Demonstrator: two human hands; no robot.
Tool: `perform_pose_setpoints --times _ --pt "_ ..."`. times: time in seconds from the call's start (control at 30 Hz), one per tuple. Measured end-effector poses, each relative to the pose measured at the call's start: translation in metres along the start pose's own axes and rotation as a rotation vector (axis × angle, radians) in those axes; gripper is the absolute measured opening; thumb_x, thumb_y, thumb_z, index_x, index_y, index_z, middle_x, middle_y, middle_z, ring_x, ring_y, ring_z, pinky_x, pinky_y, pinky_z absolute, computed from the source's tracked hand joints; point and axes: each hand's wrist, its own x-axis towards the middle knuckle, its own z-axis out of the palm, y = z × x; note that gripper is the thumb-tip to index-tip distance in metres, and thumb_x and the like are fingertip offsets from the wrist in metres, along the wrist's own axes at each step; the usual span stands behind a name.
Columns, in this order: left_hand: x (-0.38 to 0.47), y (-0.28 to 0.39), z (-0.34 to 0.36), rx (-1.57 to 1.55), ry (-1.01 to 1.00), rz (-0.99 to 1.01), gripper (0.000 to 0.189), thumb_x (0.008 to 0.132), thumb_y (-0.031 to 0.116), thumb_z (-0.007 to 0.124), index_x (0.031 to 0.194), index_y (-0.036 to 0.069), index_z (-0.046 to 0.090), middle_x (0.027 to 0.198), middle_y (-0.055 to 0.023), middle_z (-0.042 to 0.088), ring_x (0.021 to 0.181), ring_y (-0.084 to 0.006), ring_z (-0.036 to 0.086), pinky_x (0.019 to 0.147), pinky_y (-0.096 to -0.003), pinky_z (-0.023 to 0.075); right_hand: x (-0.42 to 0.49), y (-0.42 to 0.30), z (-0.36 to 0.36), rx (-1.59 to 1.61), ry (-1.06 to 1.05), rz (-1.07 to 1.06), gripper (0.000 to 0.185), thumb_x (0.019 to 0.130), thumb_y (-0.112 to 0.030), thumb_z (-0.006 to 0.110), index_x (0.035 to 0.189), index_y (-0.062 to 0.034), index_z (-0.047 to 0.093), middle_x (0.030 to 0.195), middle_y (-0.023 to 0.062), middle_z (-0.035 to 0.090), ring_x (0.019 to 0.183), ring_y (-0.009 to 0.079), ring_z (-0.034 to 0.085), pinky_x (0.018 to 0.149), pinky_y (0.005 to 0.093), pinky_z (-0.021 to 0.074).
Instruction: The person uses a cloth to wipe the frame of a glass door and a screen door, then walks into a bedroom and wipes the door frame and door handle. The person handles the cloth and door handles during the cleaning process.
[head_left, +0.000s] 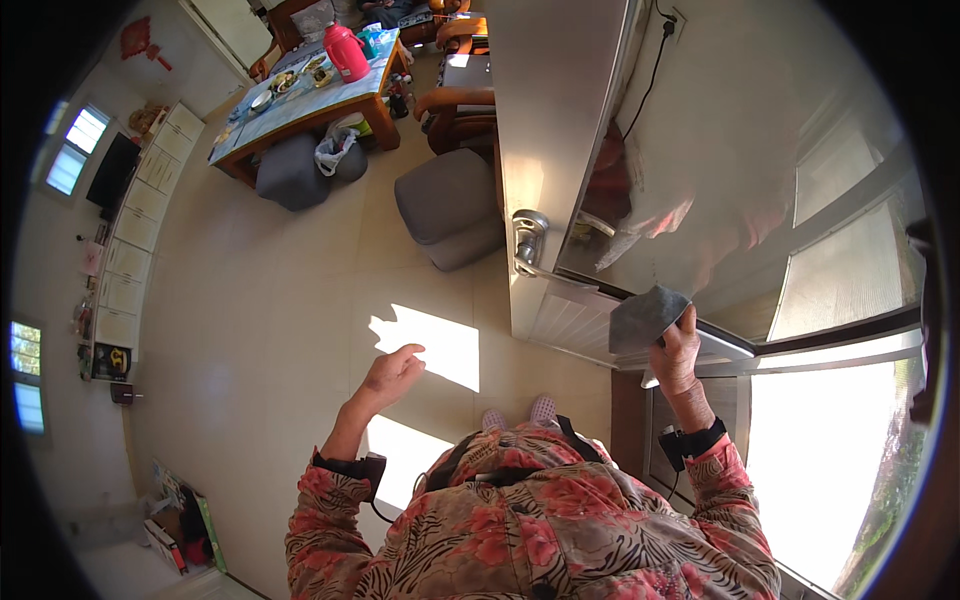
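My right hand (677, 350) holds a folded grey cloth (646, 321) against or just in front of the glass pane (720, 187) by the door. Whether the cloth touches the glass cannot be told. To its left is the white door (562, 82), with a metal lever handle (529, 241) on its edge. My left hand (395, 373) is raised over the floor with nothing in it, its fingers partly bent and apart. Both wrists wear black straps with small devices.
A low table (300, 120) with a pink vacuum flask (346, 52) and dishes stands ahead, grey stools (450, 206) near it. White cabinets (135, 236) line the left wall. A wooden armchair (450, 109) is behind the door. Cardboard items (169, 544) lie at lower left.
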Motion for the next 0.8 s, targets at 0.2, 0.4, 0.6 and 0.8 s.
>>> perform_pose_setpoints --times 0.2,0.4,0.6,0.8 --pt "-0.034 0.001 -0.005 0.019 -0.144 -0.065 0.030 0.089 0.016 0.055 0.113 -0.001 0.053 0.084 -0.0052 0.061 0.077 -0.0097 0.054 0.071 -0.0244 0.0459 0.012 -0.025 0.051 0.077 -0.223 -0.023 0.032 0.062 -0.001 0.062 0.092 -0.0142 0.063 0.094 0.0080 0.052 0.079 0.0287 0.059 0.058 0.0375 0.0504" --pt "-0.046 0.023 -0.055 -0.026 0.174 0.121 0.025 0.089 0.009 0.053 0.112 -0.001 0.054 0.093 -0.0096 0.063 0.082 -0.0149 0.060 0.072 -0.0263 0.0478 0.042 -0.061 0.102 0.143 -0.191 -0.060 0.018 0.065 -0.006 0.065 0.081 -0.0120 0.060 0.082 0.0129 0.053 0.064 0.0325 0.057 0.051 0.0408 0.0459" --pt "-0.126 -0.036 -0.112 0.351 0.151 0.189 0.030 0.085 0.013 0.056 0.112 0.001 0.054 0.102 -0.0161 0.061 0.088 -0.0308 0.061 0.074 -0.0328 0.0492 0.042 -0.090 0.111 0.018 -0.076 0.151 0.020 0.067 -0.008 0.067 0.086 -0.0090 0.061 0.090 0.0135 0.057 0.071 0.0354 0.059 0.058 0.0416 0.0486" --pt "-0.148 -0.125 -0.081 0.293 -0.151 0.063 0.031 0.084 0.024 0.056 0.112 0.011 0.054 0.094 -0.0125 0.062 0.083 -0.0328 0.060 0.068 -0.0393 0.0478 0.037 -0.109 0.136 0.181 0.013 0.467 0.021 0.071 -0.007 0.067 0.090 -0.0007 0.060 0.090 0.0139 0.059 0.079 0.0317 0.059 0.071 0.0337 0.0471"
